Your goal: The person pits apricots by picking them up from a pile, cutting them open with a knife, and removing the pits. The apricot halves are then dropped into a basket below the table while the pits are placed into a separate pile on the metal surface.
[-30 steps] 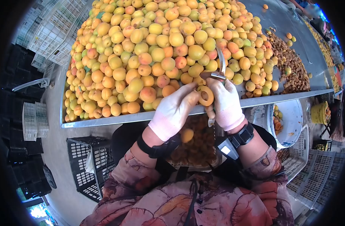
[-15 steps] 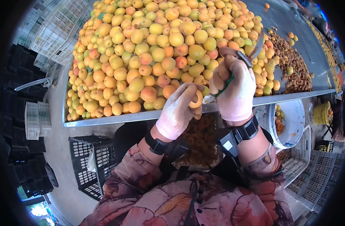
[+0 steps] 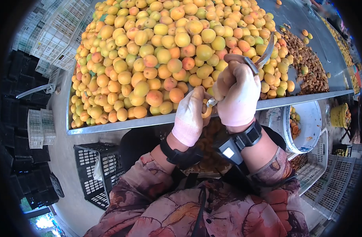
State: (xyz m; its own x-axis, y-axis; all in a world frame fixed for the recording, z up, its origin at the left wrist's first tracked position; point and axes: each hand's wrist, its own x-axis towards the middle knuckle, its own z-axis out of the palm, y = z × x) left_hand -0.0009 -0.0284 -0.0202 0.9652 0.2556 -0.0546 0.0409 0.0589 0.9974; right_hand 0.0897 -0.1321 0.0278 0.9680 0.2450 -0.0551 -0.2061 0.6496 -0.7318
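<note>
Right hand closer, clenched round bladed tool; apricot between, pinched by left hand.

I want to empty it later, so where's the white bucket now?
In the head view, the white bucket sits right of your right hand, just below the metal table edge.

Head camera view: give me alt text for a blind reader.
A gloved left hand holds an orange fruit and the gloved right hand a curved-bladed tool, before a metal table heaped with yellow-orange fruit.
</note>
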